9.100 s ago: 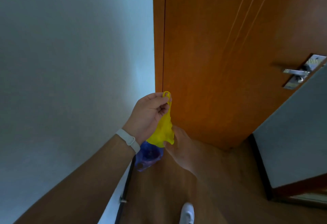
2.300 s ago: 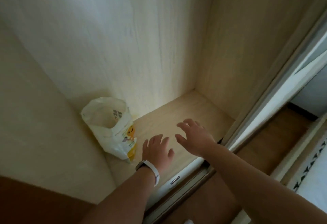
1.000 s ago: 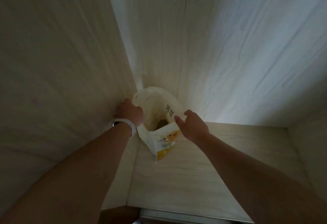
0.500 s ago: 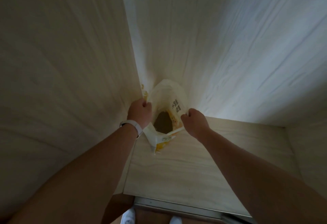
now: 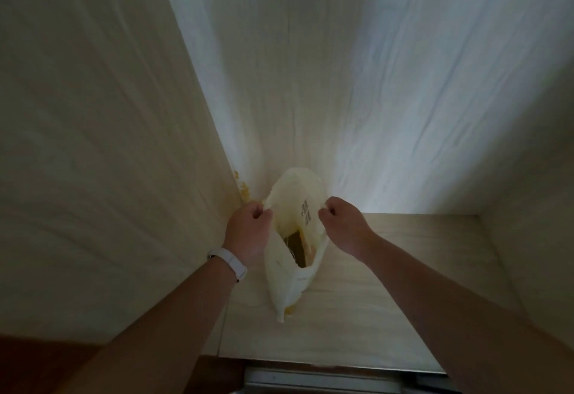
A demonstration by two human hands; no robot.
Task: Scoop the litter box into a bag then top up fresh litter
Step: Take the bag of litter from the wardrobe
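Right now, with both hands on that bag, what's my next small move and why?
Probably lift the litter bag up and toward you: left hand and right hand each grip its open top edge, and it sits deep in the cabinet corner.

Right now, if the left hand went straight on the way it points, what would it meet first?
Probably the cupboard's back corner, just beyond the left hand gripping the litter bag; depth is unclear.

Pale wood cabinet floor [image 5: 388, 316]; white-yellow litter bag [image 5: 289, 281] at back-left corner, open-topped; contact with floor unclear.
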